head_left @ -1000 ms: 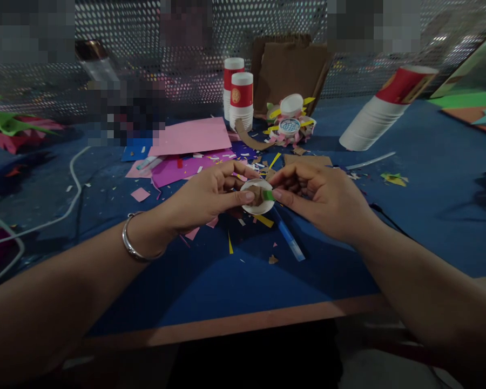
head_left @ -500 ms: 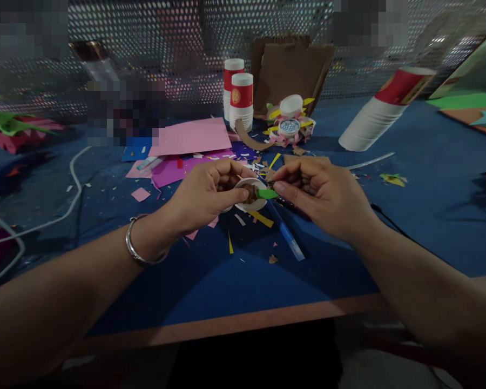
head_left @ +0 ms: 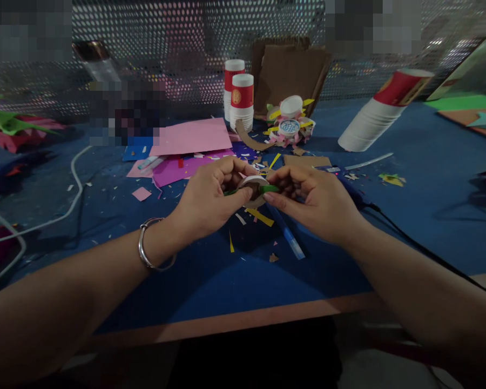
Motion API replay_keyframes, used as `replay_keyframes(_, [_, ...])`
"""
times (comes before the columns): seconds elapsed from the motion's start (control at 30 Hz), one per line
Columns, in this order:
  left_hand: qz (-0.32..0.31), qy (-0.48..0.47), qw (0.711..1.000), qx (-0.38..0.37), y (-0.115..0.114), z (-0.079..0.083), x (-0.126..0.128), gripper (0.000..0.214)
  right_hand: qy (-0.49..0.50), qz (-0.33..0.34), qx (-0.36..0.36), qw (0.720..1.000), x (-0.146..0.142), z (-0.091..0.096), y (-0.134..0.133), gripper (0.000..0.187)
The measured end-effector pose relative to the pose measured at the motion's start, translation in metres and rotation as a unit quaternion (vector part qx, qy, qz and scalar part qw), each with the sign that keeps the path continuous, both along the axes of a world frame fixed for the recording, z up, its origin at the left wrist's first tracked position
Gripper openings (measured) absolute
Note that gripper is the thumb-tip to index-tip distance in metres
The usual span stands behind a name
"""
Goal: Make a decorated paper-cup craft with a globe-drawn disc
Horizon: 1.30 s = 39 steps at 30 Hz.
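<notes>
My left hand (head_left: 210, 197) is closed around a small round white paper cup piece (head_left: 254, 179), its thumb pressed on a brown patch inside. My right hand (head_left: 319, 200) meets it from the right, with thumb and forefinger pinching a green paper strip (head_left: 269, 189) at the piece's right edge. Some green also shows at the piece's left side, by my left fingers. The piece is tilted, and my fingers hide much of it. Just below my hands, a blue pen (head_left: 287, 235) lies among yellow paper scraps (head_left: 260, 217).
White-and-red paper cup stacks (head_left: 242, 102) stand behind my hands; another stack (head_left: 372, 119) leans at the right. A decorated paper-cup craft (head_left: 289, 124) sits before brown cardboard (head_left: 294, 75). Pink paper (head_left: 194, 136) lies back left. A dark cable (head_left: 413, 237) runs rightward; a white cable (head_left: 79, 178) curves left.
My right hand has moved slightly left, closer to my left hand, with the green strip. The cup piece has tipped, so its opening shows less. A dark cabled object now shows behind my right hand.
</notes>
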State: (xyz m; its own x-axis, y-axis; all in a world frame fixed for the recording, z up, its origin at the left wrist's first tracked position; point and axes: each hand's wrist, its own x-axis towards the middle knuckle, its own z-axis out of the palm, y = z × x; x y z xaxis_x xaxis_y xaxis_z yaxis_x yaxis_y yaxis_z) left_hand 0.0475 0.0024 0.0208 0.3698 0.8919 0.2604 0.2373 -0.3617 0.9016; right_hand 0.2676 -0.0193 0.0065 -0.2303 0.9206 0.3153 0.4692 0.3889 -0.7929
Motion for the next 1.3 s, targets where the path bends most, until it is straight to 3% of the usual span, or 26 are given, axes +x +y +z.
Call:
replay_keyframes(0.37, [0.008, -0.021, 1.0, -0.014, -0.001, -0.001, 0.004, 0.024, 0.012, 0.007, -0.002, 1.0, -0.002, -0.001, 0.001, 0.024])
replay_keyframes(0.6, [-0.011, -0.055, 0.987, -0.149, 0.005, 0.002, -0.004, 0.032, 0.026, 0.013, -0.023, 0.999, 0.0, -0.001, 0.001, 0.037])
replay_keyframes(0.7, [-0.038, -0.078, 0.982, -0.169, 0.004, 0.001, -0.006, 0.036, 0.034, 0.012, -0.022, 0.999, 0.001, 0.0, 0.001, 0.042])
replay_keyframes(0.93, [-0.069, -0.103, 0.98, -0.157, 0.004, 0.0, -0.008, 0.038, 0.034, -0.013, -0.002, 0.999, 0.001, 0.011, -0.001, 0.043])
replay_keyframes(1.07, [-0.095, -0.095, 0.978, -0.158, 0.003, 0.001, -0.01, 0.057, 0.044, -0.023, -0.008, 0.999, 0.001, 0.015, -0.001, 0.046])
replay_keyframes(1.3, [-0.106, -0.032, 0.991, -0.07, 0.003, -0.002, -0.012, 0.07, 0.059, -0.017, -0.042, 0.997, 0.004, 0.012, 0.001, 0.048])
